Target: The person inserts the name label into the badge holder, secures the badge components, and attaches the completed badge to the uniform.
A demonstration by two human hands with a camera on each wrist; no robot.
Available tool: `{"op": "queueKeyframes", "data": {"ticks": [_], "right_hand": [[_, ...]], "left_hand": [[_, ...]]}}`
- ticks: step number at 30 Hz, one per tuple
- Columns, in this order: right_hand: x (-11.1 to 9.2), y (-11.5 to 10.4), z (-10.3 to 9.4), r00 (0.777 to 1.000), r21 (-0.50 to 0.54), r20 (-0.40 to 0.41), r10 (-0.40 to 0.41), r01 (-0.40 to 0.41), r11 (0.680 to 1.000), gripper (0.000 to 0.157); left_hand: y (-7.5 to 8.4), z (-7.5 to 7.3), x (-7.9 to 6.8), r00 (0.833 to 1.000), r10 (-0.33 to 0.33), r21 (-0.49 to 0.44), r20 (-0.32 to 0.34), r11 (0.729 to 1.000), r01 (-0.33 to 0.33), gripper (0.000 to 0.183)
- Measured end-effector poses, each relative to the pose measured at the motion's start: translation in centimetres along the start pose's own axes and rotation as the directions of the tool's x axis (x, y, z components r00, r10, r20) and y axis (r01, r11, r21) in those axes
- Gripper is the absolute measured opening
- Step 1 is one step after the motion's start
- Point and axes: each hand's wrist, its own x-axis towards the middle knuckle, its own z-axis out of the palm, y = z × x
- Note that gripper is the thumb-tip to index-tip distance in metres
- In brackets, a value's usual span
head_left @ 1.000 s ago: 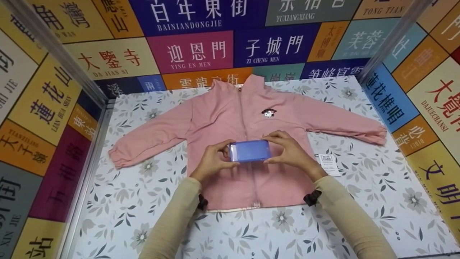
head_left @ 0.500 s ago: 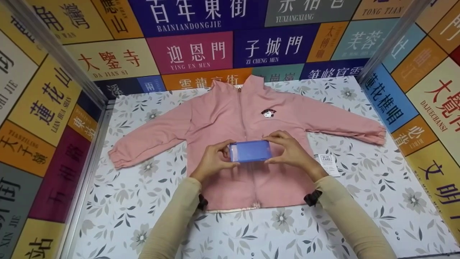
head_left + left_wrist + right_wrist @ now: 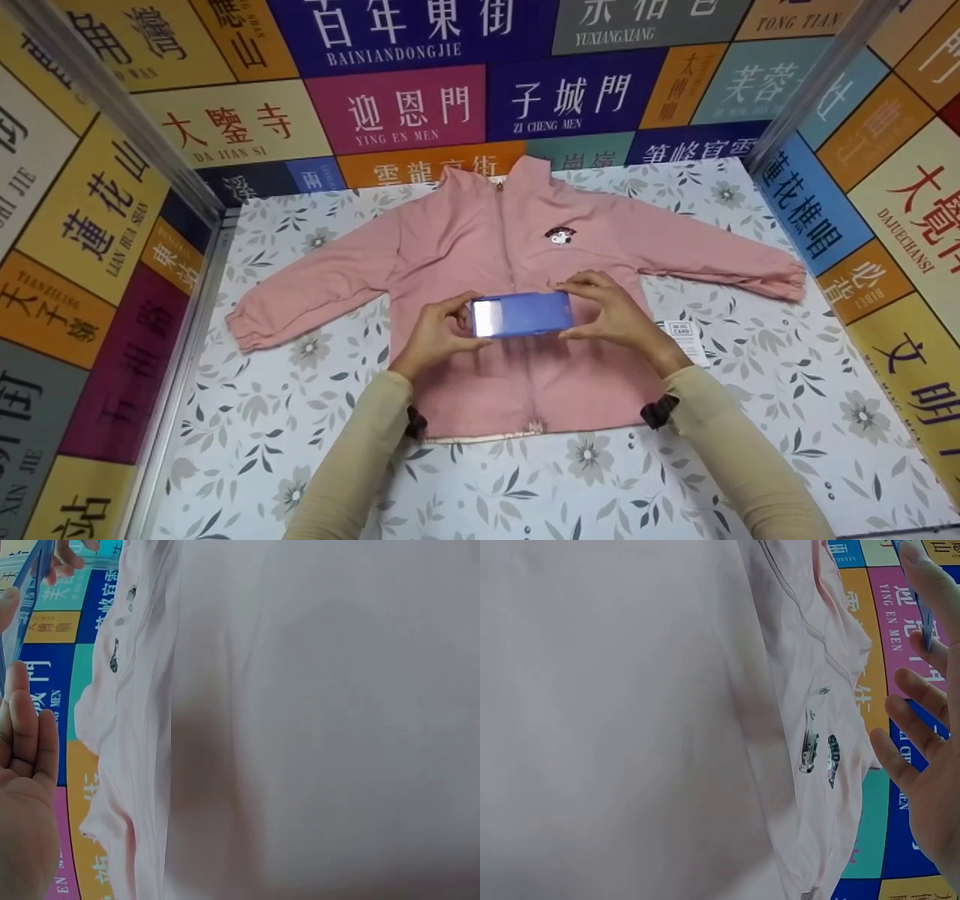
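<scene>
Floral tabletop (image 3: 247, 465), pink jacket (image 3: 472, 255) spread flat on it.
L hand (image 3: 439, 334) & R hand (image 3: 615, 322) part-closed, thumbs + fingers pinching opp. ends of blue case (image 3: 521, 315) btwn them, jacket below; white card (image 3: 686, 341) near R hand.

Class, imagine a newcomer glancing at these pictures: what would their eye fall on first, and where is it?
Probably the pink jacket, laid with sleeves spread on a flowered table. Next, perhaps, the flat blue object over its middle, held between the left hand and right hand, one at each end. Behind, the back wall is bright with lettered blocks of colour.
</scene>
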Motion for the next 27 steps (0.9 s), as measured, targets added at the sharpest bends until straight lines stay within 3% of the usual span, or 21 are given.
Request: {"op": "queueKeyframes", "data": {"ticks": [27], "right_hand": [[-0.44, 0.69, -0.68, 1.000, -0.022, 0.003, 0.019, -0.019, 1.000, 0.083]], "left_hand": [[-0.07, -0.43, -0.18, 1.000, -0.028, 0.005, 0.011, 1.000, 0.027, 0.069]]}}
